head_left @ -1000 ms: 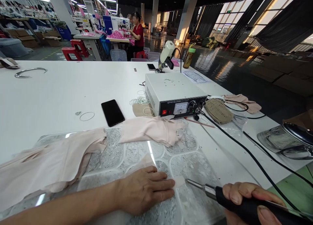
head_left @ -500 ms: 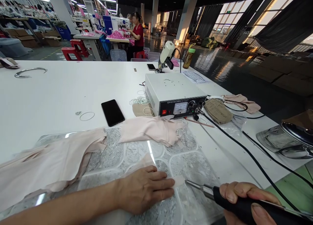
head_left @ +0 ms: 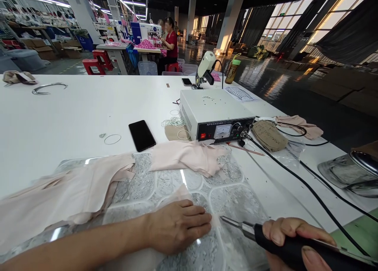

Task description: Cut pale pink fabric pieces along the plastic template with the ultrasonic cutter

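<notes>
From my station, the white surface [head_left: 79, 113] is the biggest thing in view; its right edge slants down toward the green floor, and a wide white stretch lies between the phone and the far edge. On the near part I see a glossy grey-patterned mat [head_left: 236, 200], its right border ending just left of the right hand. Long pale fabric [head_left: 88, 184] covers the mat's left side and spills over that edge. The control box [head_left: 217, 106] stands beyond the mat, closing off the middle; folded fabric [head_left: 180, 157] lies in front, overlapping the mat's far edge. The glass jug [head_left: 336, 176] sits near the right edge, and a black cord [head_left: 319, 202] runs between it and the mat.

My right hand [head_left: 295, 225] is wrapped firmly round the black-handled tool [head_left: 283, 249], metal tip pointing left over the mat. My left hand [head_left: 180, 225] lies palm down, fingers nearly straight and side by side, thumb hidden. The phone [head_left: 142, 135] rests just past the mat. Smallest, the sheer piece [head_left: 181, 194] lies under the left hand, reaching toward the tip; contact there I can't tell.
</notes>
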`<state>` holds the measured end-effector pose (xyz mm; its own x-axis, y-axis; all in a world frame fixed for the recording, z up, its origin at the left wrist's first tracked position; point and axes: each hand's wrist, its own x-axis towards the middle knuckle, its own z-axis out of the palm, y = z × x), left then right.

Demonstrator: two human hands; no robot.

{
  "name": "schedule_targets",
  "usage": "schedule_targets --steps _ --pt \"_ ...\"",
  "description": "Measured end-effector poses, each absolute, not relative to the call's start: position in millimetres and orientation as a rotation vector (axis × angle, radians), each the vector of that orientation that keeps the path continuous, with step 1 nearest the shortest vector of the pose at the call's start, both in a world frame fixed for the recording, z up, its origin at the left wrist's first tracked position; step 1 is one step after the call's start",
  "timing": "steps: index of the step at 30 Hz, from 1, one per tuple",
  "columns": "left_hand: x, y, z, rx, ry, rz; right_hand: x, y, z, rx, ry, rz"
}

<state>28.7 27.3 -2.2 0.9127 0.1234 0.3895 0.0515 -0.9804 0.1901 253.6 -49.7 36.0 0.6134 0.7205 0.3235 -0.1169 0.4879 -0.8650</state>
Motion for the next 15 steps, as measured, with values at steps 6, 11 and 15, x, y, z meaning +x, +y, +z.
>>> schedule_targets --steps 6,11,15 --pt "27 26 -7 2.926 0.135 0.584 245 -48 34 -0.914 -0.813 0.621" --pt "28 26 -8 2.941 0.15 0.564 241 -46 33 -0.927 -0.805 0.618" --pt "28 26 -8 2.942 0.14 0.572 242 -45 30 -0.924 -0.823 0.617"
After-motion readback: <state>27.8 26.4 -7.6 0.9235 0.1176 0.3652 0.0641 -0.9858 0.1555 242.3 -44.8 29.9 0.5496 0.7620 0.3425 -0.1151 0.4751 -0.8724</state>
